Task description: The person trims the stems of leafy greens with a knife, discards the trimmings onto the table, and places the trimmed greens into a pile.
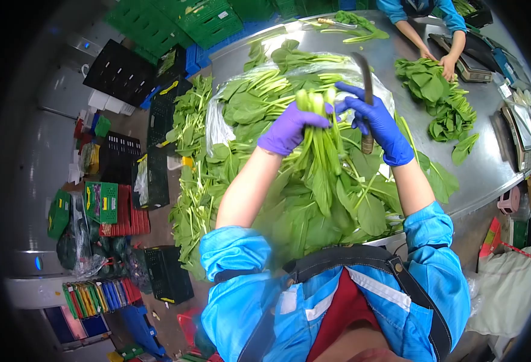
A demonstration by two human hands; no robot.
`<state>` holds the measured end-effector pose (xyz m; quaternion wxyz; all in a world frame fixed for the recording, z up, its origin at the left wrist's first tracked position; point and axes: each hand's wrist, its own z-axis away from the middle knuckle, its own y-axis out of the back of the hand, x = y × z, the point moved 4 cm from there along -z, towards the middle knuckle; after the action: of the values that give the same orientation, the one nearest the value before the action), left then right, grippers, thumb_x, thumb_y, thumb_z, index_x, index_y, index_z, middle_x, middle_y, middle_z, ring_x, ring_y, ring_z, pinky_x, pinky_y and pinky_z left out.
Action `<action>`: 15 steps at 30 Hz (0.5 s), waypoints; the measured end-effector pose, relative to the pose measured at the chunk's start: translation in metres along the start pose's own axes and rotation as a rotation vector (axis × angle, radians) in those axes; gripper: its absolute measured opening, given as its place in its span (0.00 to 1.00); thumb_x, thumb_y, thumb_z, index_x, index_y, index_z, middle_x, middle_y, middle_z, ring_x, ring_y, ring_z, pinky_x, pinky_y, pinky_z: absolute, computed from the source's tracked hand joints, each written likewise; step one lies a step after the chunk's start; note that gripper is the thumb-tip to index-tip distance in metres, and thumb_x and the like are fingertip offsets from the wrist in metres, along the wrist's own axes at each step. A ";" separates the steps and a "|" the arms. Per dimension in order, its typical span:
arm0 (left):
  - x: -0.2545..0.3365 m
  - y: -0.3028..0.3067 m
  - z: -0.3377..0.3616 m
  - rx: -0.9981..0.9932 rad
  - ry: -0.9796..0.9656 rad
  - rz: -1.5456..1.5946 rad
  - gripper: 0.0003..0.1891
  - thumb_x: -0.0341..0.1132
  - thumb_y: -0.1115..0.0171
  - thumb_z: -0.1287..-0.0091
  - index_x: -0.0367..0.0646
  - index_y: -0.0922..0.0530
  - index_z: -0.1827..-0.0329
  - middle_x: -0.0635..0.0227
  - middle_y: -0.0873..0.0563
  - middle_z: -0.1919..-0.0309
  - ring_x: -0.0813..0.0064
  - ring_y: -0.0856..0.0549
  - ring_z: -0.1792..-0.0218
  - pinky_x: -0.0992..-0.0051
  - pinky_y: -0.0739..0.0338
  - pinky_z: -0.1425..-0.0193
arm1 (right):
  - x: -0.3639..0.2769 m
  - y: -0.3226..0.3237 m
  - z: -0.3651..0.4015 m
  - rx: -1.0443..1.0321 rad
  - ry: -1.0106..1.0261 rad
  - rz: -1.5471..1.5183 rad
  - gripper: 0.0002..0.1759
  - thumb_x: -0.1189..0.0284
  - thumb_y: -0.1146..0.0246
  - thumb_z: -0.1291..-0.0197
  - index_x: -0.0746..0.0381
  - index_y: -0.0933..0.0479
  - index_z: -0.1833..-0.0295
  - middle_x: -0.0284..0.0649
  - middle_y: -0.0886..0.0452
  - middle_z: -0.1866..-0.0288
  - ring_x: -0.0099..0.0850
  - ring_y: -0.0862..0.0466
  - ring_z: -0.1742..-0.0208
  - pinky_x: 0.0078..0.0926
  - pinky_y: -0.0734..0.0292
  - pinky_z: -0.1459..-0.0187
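My left hand (289, 128), in a purple glove, is closed around a bunch of leafy greens (323, 163). The pale stem ends point up above my fist, and the leaves hang down toward me. My right hand (379, 123), in a blue glove, keeps a curved knife (367, 90) tucked against it, blade upward and handle (368, 143) downward. Its fingertips reach to the stems at the right side of the bunch. Under both hands lies a big heap of loose greens (247, 108), partly on a clear plastic sheet (220, 130).
A metal table (489, 145) carries the heap. Across it, a co-worker's hands (443, 63) touch another pile of greens (425, 84) beside a scale (464, 60). Another knife (336, 22) lies at the far edge. Green crates (193, 21) and black crates (120, 72) stand left.
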<state>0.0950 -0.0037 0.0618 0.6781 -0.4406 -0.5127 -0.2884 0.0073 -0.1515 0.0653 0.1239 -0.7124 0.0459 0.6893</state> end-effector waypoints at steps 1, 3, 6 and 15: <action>0.000 0.005 -0.008 0.082 0.000 0.101 0.16 0.25 0.39 0.51 0.36 0.22 0.57 0.59 0.17 0.55 0.66 0.18 0.54 0.70 0.25 0.46 | 0.011 0.015 -0.005 0.043 0.040 -0.043 0.32 0.56 0.39 0.42 0.63 0.31 0.36 0.31 0.20 0.68 0.16 0.31 0.81 0.13 0.35 0.79; -0.008 0.012 -0.028 0.040 0.008 0.136 0.19 0.26 0.42 0.49 0.32 0.23 0.51 0.57 0.17 0.52 0.66 0.17 0.55 0.70 0.25 0.46 | 0.036 0.031 -0.011 0.058 0.030 0.193 0.35 0.57 0.38 0.42 0.63 0.35 0.33 0.34 0.20 0.62 0.17 0.29 0.78 0.14 0.33 0.77; -0.031 0.005 -0.060 0.129 -0.011 0.253 0.22 0.26 0.43 0.46 0.33 0.25 0.46 0.61 0.16 0.56 0.67 0.18 0.55 0.71 0.25 0.45 | 0.053 0.017 0.015 -0.129 -0.212 0.118 0.48 0.62 0.31 0.49 0.59 0.48 0.26 0.40 0.25 0.44 0.24 0.25 0.48 0.23 0.26 0.53; -0.080 -0.024 -0.132 0.296 0.001 0.258 0.33 0.31 0.40 0.39 0.38 0.41 0.30 0.64 0.32 0.36 0.75 0.32 0.36 0.72 0.37 0.34 | 0.122 0.129 -0.021 0.314 -0.187 -0.420 0.21 0.72 0.35 0.47 0.67 0.26 0.47 0.38 0.18 0.58 0.28 0.17 0.60 0.26 0.21 0.55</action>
<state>0.1082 -0.1377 -0.0185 0.7670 -0.3980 -0.4885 -0.1210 0.0028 -0.2680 -0.0699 0.3769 -0.6116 -0.0082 0.6956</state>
